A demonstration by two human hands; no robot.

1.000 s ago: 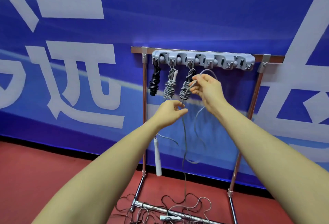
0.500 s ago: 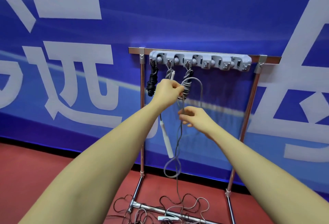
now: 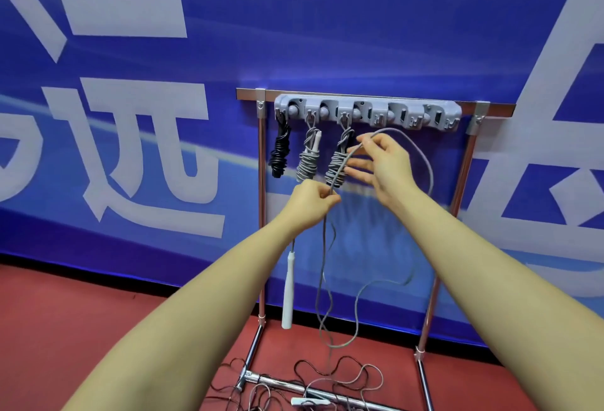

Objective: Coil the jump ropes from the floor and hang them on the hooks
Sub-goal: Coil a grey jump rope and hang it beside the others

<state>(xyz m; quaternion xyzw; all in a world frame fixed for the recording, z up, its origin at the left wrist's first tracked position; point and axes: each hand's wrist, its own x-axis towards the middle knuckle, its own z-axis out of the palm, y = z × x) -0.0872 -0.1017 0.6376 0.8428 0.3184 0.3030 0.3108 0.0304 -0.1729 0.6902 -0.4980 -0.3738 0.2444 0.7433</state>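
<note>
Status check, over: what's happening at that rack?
Left hand pinches grey jump rope; right hand lifts its loop. Three coils hung. Loose cords tangled on floor.

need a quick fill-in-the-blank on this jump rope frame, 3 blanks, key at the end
1. The number of coiled ropes already hanging on the hook rack is ____.
2. The hanging rope nearest the rack's left post is coloured ____.
3. The white handle dangles below the ____ hand, while the other hand lifts a loop of the grey rope.

Missing words: three; black; left
</note>
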